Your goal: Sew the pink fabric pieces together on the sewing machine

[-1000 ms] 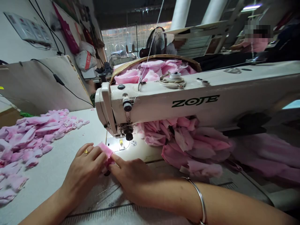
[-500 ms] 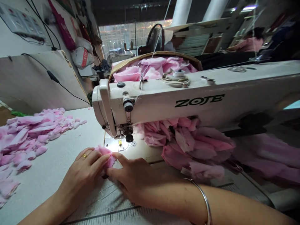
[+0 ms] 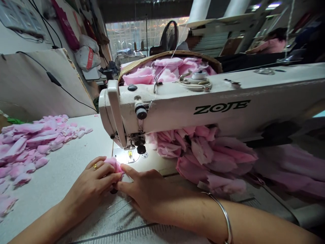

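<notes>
A small piece of pink fabric (image 3: 114, 164) is gripped between my two hands, just in front of the needle area of the white sewing machine (image 3: 167, 113). My left hand (image 3: 95, 179), with a ring on one finger, closes on the fabric's left side. On the other side, my right hand (image 3: 142, 188) pinches its edge with thumb and forefinger; a bangle circles that wrist. The lit presser foot (image 3: 130, 154) stands just beyond the fabric, apart from it. My fingers hide much of the piece.
A pile of pink fabric pieces (image 3: 33, 142) lies on the left of the table. More pink pieces (image 3: 200, 149) bunch under the machine arm, and a basket (image 3: 132, 67) behind holds others. A ruler scale (image 3: 132, 233) runs along the front. Two people sit in the background.
The camera view has shifted slightly. My left fingers have moved a little on the pink fabric, which looks more folded over; both hands keep hold near the same spot.
</notes>
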The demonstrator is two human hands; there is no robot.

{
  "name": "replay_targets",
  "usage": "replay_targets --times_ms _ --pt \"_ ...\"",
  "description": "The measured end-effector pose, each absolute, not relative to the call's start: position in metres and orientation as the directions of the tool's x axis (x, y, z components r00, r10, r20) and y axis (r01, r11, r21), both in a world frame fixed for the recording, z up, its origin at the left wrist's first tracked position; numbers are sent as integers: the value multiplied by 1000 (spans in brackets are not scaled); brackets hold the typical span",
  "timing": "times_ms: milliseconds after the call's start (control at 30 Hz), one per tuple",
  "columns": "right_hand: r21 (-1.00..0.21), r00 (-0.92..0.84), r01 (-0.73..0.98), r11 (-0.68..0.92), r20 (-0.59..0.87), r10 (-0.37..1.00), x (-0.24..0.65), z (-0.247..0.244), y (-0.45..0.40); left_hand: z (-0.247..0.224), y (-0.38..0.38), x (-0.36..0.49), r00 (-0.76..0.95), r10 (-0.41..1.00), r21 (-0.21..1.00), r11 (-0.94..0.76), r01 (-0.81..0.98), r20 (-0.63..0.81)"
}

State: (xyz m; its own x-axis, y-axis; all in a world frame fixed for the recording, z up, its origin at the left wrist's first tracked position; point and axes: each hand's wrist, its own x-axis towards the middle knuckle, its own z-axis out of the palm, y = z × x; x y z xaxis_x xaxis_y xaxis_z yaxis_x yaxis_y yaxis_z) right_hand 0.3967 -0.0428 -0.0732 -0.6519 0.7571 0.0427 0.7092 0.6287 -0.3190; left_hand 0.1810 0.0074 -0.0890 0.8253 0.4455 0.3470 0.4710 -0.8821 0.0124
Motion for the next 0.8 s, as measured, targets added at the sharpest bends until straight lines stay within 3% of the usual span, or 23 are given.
replay_targets --times_ms 133,267,367,533,700,800 --pt "-368 -650 701 611 22 760 399 -71 -42 -91 10 181 818 459 45 -879 475 347" --pt "-481 -620 676 558 38 784 409 -69 -34 -90 8 184 824 450 10 -879 476 344" --pt "-481 -544 725 493 38 838 418 -65 -29 -89 3 185 824 447 -36 -872 488 347" --pt "-269 -506 828 493 23 862 421 -53 -28 -89 -4 185 791 446 -68 -853 517 418" --pt "-67 -558 829 555 -38 829 420 -46 -25 -94 2 180 832 434 1 -887 462 346" --pt "51 -635 772 634 7 773 423 -46 -24 -95 4 177 862 393 23 -913 407 322"
